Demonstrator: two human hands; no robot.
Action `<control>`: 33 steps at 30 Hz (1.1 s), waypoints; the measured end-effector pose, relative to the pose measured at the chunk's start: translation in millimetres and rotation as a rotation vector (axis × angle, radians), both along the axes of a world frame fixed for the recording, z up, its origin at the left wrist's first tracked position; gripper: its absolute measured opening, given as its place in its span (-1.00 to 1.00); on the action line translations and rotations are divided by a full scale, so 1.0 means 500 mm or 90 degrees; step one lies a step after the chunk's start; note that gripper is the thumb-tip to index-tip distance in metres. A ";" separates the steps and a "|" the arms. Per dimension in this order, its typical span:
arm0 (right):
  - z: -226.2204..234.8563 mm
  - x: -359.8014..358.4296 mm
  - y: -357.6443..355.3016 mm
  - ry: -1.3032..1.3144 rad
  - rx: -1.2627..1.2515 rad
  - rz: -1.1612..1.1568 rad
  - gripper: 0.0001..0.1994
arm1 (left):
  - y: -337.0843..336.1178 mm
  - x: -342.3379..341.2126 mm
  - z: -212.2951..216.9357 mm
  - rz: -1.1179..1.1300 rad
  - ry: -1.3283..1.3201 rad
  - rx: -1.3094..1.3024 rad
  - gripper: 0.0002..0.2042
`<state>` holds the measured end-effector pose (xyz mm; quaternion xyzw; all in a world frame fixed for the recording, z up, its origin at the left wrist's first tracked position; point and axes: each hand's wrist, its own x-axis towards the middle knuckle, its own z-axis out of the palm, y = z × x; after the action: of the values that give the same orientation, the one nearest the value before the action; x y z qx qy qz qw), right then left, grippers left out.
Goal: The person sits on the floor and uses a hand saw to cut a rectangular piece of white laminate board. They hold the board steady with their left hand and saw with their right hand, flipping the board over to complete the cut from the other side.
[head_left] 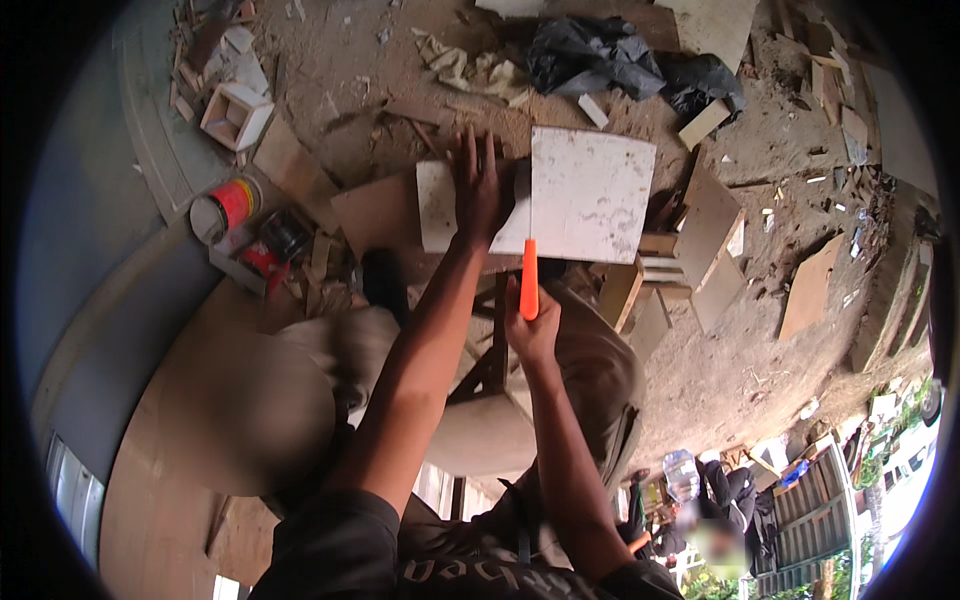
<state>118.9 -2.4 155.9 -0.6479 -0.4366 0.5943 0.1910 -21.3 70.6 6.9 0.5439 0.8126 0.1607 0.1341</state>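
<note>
White-faced rectangular board (595,195), flat and spotted with dark marks, lies just ahead of my lap, its broad face turned up. My right hand (535,327) is clenched around a long, smooth orange-handled tool (530,280) at the near edge of the board; a thin line runs on from it across the white, probably a saw blade seen nearly edge-on. My left hand (478,200) rests palm down with the fingers spread, grasping nothing, upon the white surface left of that line; whether this left part is joined to the right one I cannot tell, since my hand and a dark patch hide the place between. I judge the board stiff and fairly light, not slippery, though its corners and cut edges could chip or splinter. I'd steady it with a flat palm well aside from the line, and lift it by the free right edge or the far corners. A brown wooden panel (375,215) shows beyond the left part. Farther out, loose wooden offcuts (713,235) lean together on my right, a red-and-yellow round tin (232,205) lies on my left, an open wooden box (235,115) sits past it, and crumpled black plastic sheeting (595,55) lies ahead on bare brown ground (760,350).
</note>
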 end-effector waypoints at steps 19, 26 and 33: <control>0.223 0.129 0.192 -0.044 -0.051 0.183 -0.74 | -0.027 -0.064 0.174 -0.172 -0.017 -0.303 -0.43; 0.616 0.156 0.178 -0.089 0.121 0.248 -0.79 | 0.054 -0.078 0.683 0.026 -0.094 -0.291 -0.39; 0.939 0.186 0.144 -0.013 0.359 0.322 -0.79 | 0.031 -0.109 1.075 0.116 -0.120 -0.162 -0.26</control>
<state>212.0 69.5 625.5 -0.4474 -0.7313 0.4723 0.2047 -75.7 86.1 544.2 0.4293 0.8560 0.1182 0.2626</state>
